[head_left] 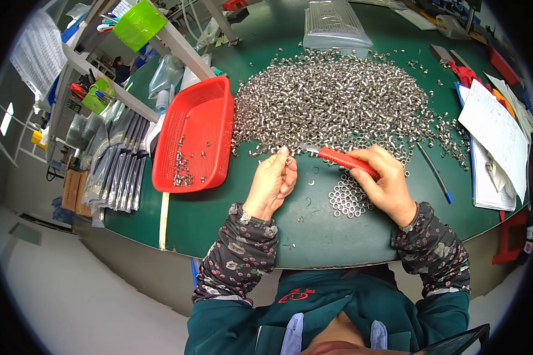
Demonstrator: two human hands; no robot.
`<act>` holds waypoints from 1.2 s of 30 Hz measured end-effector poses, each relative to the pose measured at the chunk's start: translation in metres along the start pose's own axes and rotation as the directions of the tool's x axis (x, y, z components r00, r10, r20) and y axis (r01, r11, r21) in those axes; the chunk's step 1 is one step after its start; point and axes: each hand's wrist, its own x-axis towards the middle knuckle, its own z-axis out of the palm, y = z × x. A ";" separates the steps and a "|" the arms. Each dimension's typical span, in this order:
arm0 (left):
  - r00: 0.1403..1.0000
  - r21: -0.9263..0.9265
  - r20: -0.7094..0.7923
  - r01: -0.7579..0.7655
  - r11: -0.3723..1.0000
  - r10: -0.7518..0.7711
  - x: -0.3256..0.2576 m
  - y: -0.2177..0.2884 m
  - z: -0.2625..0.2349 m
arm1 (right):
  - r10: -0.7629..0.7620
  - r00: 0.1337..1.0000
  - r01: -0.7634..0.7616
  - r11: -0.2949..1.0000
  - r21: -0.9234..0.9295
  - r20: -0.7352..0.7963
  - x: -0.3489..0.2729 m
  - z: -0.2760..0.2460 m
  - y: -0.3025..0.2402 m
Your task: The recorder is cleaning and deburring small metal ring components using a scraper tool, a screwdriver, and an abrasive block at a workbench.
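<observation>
My left hand (272,182) pinches a small metal ring (288,160) between thumb and fingertips. Wrapped in my right hand (385,182) is a red-handled utility knife (346,161), its blade pointing left toward the ring, a short gap apart. Under and beside the right hand lies a flat cluster of metal rings (348,198) on the green table. Just beyond both hands spreads a large heap of small metal rings (331,100). Thin curled shavings (308,201) lie on the table between my hands.
A red perforated basket (224,160) with several metal pieces stands left of the heap. Right of it lie a pen (435,174) and a clipboard with papers (494,142). A clear plastic tray (337,26) sits at the back. Bagged parts (115,171) are stacked far left.
</observation>
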 end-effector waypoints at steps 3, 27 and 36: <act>1.000 -0.008 -0.010 0.011 1.000 -0.011 0.001 -0.001 -0.001 | -0.005 0.998 0.004 1.000 0.026 0.065 -0.001 -0.001 -0.001; 0.997 -0.070 0.065 0.051 0.996 -0.046 0.000 0.001 0.000 | 0.162 0.986 -0.164 0.978 0.130 0.030 0.000 -0.002 0.000; 0.988 -0.007 0.135 -0.078 0.997 0.078 0.000 0.001 -0.003 | 0.168 0.986 -0.168 0.981 0.100 0.016 0.001 -0.004 0.003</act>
